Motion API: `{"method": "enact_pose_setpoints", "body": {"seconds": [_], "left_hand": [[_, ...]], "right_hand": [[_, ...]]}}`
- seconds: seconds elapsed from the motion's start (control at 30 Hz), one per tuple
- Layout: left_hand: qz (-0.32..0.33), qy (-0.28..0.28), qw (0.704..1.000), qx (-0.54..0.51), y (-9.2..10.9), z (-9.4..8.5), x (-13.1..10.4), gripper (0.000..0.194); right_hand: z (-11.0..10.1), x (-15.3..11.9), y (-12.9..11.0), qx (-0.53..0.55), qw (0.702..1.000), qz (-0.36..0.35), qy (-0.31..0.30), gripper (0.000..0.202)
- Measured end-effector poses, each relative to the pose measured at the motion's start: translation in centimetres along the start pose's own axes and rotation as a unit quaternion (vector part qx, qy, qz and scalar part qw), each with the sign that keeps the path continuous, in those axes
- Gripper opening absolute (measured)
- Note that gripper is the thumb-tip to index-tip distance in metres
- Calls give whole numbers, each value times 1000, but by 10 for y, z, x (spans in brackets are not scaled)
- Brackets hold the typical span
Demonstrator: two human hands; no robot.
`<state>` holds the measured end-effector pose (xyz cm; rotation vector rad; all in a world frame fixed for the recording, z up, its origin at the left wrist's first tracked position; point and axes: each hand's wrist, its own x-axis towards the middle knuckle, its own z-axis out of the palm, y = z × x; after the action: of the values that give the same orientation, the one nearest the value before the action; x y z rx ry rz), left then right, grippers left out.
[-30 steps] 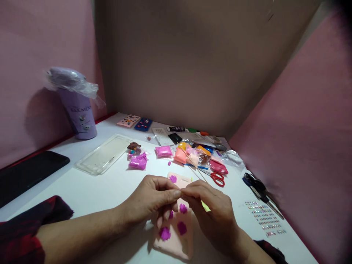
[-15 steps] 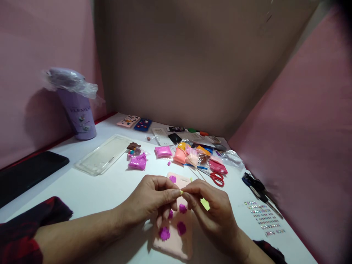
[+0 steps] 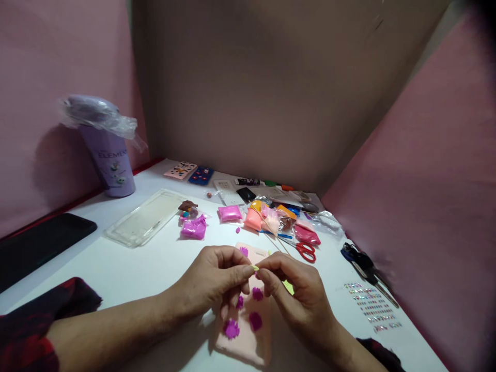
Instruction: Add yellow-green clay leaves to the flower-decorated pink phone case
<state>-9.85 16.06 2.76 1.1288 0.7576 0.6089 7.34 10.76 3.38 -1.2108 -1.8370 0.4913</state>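
Observation:
A tiny piece of yellow clay [image 3: 254, 267] is pinched between the fingertips of my left hand [image 3: 217, 279] and my right hand [image 3: 298, 289]. Both hands hover over a pale peach phone case [image 3: 244, 343], which lies flat on the table and is partly covered by them. Several magenta clay flowers [image 3: 232, 329] sit on the case. More yellow clay [image 3: 289, 287] shows beside my right hand, partly hidden by its fingers. A small magenta bit [image 3: 237, 230] lies beyond the case.
Clay packets [image 3: 230, 213] and red-handled scissors [image 3: 306, 252] lie beyond my hands. At left are a clear case [image 3: 149, 219], a black phone [image 3: 46, 248] and a purple cup [image 3: 110, 160]. Gem stickers [image 3: 372, 305] and dark-handled tools [image 3: 364, 266] are at right.
The yellow piece between my fingertips looks slightly longer and has tilted. My right fingers have shifted a little, covering more of the yellow clay beside them.

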Motion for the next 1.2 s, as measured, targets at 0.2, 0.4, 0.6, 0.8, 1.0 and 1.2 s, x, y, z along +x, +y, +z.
{"method": "enact_pose_setpoints", "body": {"seconds": [0.2,0.4,0.6,0.8,1.0,1.2], "left_hand": [[0,0,1000,2,1,2,-1,29],[-8,-16,1000,-13,3,0,0,31],[-7,-5,1000,-6,4,4,-1,32],[-10,-7,1000,1,2,3,-1,33],[-7,-4,1000,-19,0,1,1,30],[22,-2,1000,-6,0,2,1,24]], "right_hand": [[2,2,1,-15,1000,12,-9,17],[0,0,1,23,999,31,-8,18],[5,3,1,39,998,56,-2,18],[5,0,3,79,991,105,-25,25],[2,-1,2,113,986,122,-15,27],[3,2,1,137,978,154,-23,29]]}}
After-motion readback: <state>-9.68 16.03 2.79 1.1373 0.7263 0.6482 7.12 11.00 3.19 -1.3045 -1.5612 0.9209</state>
